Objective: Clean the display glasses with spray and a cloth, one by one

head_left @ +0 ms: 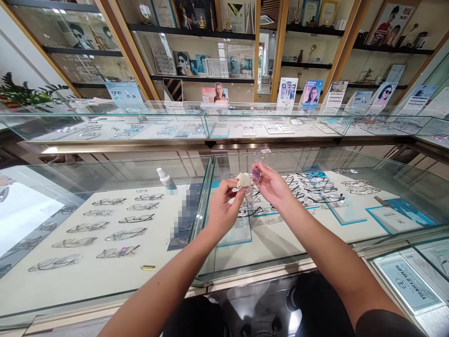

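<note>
My left hand (228, 201) pinches a crumpled cream cloth (244, 181), its loose end hanging below my fingers. Close on the right, my right hand (275, 185) grips thin-rimmed eyeglasses (256, 175) by the nearer lens area, and their other round rim (264, 153) sticks up above the hand. The cloth is against or right beside the nearer lens, which shows a purple sheen; my fingers hide the exact contact. Both hands are above the glass display case, over rows of glasses (321, 187).
A white spray bottle (164, 179) stands on the case's glass at the left. Several glasses (121, 252) lie in rows inside the left case. Another glass counter (280, 126) with cards standing on it runs behind. A stool base (259, 323) shows below.
</note>
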A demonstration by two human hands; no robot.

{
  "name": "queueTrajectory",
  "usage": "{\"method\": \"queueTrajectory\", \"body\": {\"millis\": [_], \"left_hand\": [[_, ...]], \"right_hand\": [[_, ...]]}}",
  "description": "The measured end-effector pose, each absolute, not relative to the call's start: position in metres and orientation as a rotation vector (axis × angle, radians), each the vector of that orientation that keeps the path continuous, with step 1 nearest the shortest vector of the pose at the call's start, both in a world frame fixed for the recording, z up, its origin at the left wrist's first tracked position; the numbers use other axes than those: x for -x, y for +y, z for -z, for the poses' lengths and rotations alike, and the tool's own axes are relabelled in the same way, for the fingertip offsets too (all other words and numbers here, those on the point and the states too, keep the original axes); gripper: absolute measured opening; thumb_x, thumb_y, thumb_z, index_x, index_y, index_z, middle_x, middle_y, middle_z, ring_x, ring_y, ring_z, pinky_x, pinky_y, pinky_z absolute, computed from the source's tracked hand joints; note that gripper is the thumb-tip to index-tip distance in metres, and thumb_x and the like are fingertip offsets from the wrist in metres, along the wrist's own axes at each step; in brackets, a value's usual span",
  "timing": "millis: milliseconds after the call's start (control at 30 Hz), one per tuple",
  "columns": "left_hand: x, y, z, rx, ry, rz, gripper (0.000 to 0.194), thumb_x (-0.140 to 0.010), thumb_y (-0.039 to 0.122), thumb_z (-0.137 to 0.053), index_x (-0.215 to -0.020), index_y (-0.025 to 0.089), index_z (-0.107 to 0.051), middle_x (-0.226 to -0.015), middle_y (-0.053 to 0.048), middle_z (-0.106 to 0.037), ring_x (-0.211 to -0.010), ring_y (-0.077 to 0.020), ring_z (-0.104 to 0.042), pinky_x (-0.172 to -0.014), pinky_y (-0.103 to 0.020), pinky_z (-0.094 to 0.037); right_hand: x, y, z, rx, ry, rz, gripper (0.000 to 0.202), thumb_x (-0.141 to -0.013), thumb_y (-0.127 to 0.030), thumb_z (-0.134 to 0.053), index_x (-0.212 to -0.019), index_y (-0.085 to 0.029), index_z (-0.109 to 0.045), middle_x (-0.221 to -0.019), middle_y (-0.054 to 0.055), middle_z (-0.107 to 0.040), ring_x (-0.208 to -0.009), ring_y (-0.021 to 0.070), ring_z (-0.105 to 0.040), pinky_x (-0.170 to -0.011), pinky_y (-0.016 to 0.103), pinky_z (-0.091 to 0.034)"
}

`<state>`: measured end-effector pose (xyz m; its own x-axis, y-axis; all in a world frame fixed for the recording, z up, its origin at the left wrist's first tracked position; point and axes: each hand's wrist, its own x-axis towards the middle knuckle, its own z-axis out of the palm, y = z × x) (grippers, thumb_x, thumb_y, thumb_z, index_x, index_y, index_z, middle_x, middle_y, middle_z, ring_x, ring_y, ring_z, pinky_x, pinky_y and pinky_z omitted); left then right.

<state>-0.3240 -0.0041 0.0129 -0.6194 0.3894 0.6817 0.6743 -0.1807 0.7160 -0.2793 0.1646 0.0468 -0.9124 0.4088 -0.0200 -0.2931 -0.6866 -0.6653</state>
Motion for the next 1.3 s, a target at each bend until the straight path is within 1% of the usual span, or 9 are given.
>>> {"method": "queueTrajectory", "body": {"millis": [167,233,400,533,667,767,1000,1133,1300], "left_hand": [[0.323,-0.004,-0.015,1.258,-1.897,1.868,0.011,-0.101,0.034,-0.069,-0.101,0.024,-0.065,-0.105,-0.005,-0.076,-0.095,-0.0172,-0.074,-0.087,-0.033,-0.062],[0.326,-0.005,-0.016,1.204,-1.902,1.894,0.013,-0.100,0.035,-0.070,-0.100,0.023,-0.064,-0.103,-0.004,-0.075,-0.095,-0.0167,-0.073,-0.087,-0.032,-0.060],[0.339,-0.008,-0.024,0.973,-1.818,2.138,0.030,-0.095,0.045,-0.077,-0.095,0.023,-0.056,-0.085,0.000,-0.067,-0.076,-0.0133,-0.065,-0.072,-0.026,-0.054],[0.346,-0.011,-0.033,0.897,-1.729,2.191,0.038,-0.092,0.050,-0.080,-0.095,0.023,-0.053,-0.081,0.001,-0.067,-0.074,-0.0138,-0.066,-0.072,-0.027,-0.054],[0.350,-0.013,-0.033,0.865,-1.720,2.082,0.036,-0.092,0.051,-0.080,-0.095,0.023,-0.057,-0.089,-0.001,-0.068,-0.083,-0.0155,-0.069,-0.080,-0.030,-0.056],[0.350,-0.014,-0.031,0.851,-1.727,2.043,0.034,-0.094,0.050,-0.078,-0.095,0.023,-0.057,-0.090,-0.002,-0.067,-0.084,-0.0157,-0.069,-0.079,-0.030,-0.056],[0.346,-0.012,-0.025,0.964,-1.835,1.928,0.022,-0.100,0.043,-0.071,-0.098,0.023,-0.061,-0.091,-0.002,-0.072,-0.087,-0.0168,-0.073,-0.082,-0.030,-0.057],[0.347,-0.015,-0.021,1.035,-1.934,1.790,0.017,-0.101,0.039,-0.069,-0.102,0.024,-0.064,-0.096,-0.003,-0.075,-0.095,-0.0197,-0.076,-0.086,-0.033,-0.057],[0.346,-0.018,-0.024,1.065,-2.029,1.649,0.011,-0.101,0.035,-0.068,-0.103,0.025,-0.066,-0.097,-0.003,-0.076,-0.097,-0.0220,-0.076,-0.084,-0.034,-0.056]], "right_hand": [[0.279,0.163,-0.045,0.254,-1.002,-2.549,0.004,-0.086,-0.018,-0.085,-0.085,-0.018,-0.081,-0.095,0.002,-0.079,-0.079,0.0090,-0.066,-0.075,0.022,-0.052],[0.279,0.163,-0.045,0.255,-1.008,-2.545,0.007,-0.084,-0.020,-0.088,-0.085,-0.020,-0.081,-0.094,0.001,-0.079,-0.079,0.0094,-0.066,-0.075,0.022,-0.052],[0.278,0.165,-0.047,0.244,-0.995,-2.555,0.014,-0.078,-0.022,-0.093,-0.085,-0.021,-0.080,-0.095,0.000,-0.079,-0.083,0.0104,-0.066,-0.076,0.023,-0.053],[0.276,0.165,-0.047,0.251,-1.028,-2.578,0.017,-0.076,-0.025,-0.095,-0.085,-0.022,-0.080,-0.096,0.000,-0.079,-0.085,0.0120,-0.067,-0.077,0.025,-0.054],[0.273,0.163,-0.047,0.255,-1.119,-2.619,0.018,-0.077,-0.029,-0.095,-0.086,-0.023,-0.081,-0.098,0.001,-0.080,-0.092,0.0142,-0.070,-0.081,0.027,-0.053],[0.270,0.159,-0.046,0.241,-1.181,-2.652,0.021,-0.076,-0.032,-0.096,-0.088,-0.023,-0.081,-0.099,0.002,-0.080,-0.094,0.0152,-0.070,-0.083,0.028,-0.053],[0.266,0.148,-0.044,0.190,-1.266,-2.693,0.034,-0.064,-0.038,-0.103,-0.087,-0.021,-0.084,-0.099,0.002,-0.081,-0.090,0.0149,-0.068,-0.078,0.026,-0.053],[0.267,0.147,-0.041,0.163,-1.315,-2.703,0.032,-0.068,-0.039,-0.101,-0.086,-0.020,-0.083,-0.096,0.001,-0.080,-0.089,0.0140,-0.067,-0.080,0.027,-0.052],[0.269,0.149,-0.039,0.202,-1.407,-2.685,0.030,-0.071,-0.038,-0.099,-0.089,-0.020,-0.083,-0.095,0.002,-0.080,-0.086,0.0139,-0.066,-0.077,0.027,-0.048]]}}
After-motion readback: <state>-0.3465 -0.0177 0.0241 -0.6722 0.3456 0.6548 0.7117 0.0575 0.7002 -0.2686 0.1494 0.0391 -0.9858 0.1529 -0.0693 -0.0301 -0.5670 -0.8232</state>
